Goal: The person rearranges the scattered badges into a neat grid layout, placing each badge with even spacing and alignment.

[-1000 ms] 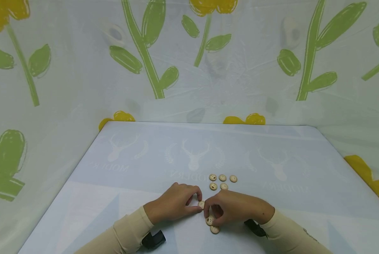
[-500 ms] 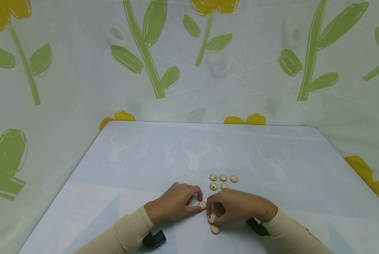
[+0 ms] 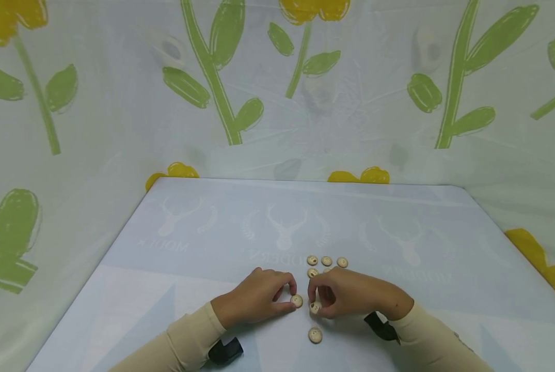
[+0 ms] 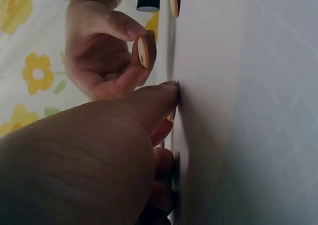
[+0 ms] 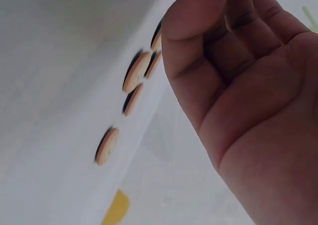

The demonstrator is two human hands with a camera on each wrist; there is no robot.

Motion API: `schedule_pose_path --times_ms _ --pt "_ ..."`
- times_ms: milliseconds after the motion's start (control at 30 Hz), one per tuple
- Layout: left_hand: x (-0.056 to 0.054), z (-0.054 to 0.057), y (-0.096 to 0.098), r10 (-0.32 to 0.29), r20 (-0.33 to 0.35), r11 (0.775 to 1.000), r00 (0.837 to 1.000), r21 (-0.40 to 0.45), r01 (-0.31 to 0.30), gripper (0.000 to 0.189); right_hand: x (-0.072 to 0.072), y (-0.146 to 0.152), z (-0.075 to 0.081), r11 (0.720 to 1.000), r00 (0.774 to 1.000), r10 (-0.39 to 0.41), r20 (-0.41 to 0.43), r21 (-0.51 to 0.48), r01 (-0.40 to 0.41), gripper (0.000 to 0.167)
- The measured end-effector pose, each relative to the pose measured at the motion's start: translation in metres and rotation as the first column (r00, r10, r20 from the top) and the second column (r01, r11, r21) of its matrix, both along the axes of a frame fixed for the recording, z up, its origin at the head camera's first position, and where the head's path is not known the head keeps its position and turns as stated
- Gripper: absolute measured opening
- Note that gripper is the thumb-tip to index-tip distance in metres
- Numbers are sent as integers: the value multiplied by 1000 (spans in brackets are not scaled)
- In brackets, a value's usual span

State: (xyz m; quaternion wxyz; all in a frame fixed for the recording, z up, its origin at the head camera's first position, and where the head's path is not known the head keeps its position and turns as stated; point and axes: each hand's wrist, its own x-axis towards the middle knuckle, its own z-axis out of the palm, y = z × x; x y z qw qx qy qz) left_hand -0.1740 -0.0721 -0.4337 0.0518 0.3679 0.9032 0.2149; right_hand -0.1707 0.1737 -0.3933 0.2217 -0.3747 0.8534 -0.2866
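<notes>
In the head view my left hand [image 3: 258, 297] pinches a round wooden button [image 3: 297, 300] by its edges, between thumb and index finger, flat on the table. To its right, my right hand [image 3: 356, 295] holds another wooden button [image 3: 315, 308]. The left wrist view shows that button [image 4: 143, 51] tilted between thumb and finger, raised off the tabletop. A lone button [image 3: 315, 335] lies nearer the table's front. Beyond the right hand lie several more, such as a button [image 3: 326, 261] in the back row; the hand partly covers one. The right wrist view hides the pinching fingertips.
The table [image 3: 212, 232] has a pale cloth printed with deer heads. Behind it hangs a white curtain [image 3: 351, 124] with green leaves and yellow flowers. A black strap mount [image 3: 225, 351] sits on the left wrist, and a similar black mount [image 3: 380, 328] on the right.
My right hand has lifted its button away from the lone button near the front, moving back and slightly right. The left hand and its button have stayed in place.
</notes>
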Motion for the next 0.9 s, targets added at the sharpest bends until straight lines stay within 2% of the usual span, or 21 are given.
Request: schedule_pose_path --times_ms 233,467,900 --pt "0 0 0 3 12 1000 1000 -2 -3 19 -5 6 1 998 998 -59 -8 20 59 15" --pt "0 0 0 9 29 1000 1000 -5 -9 20 -9 10 -1 998 997 -70 -42 -7 70 15" --pt "0 0 0 20 36 1000 999 -20 -19 20 -14 18 -1 995 994 -99 -43 -19 98 16"
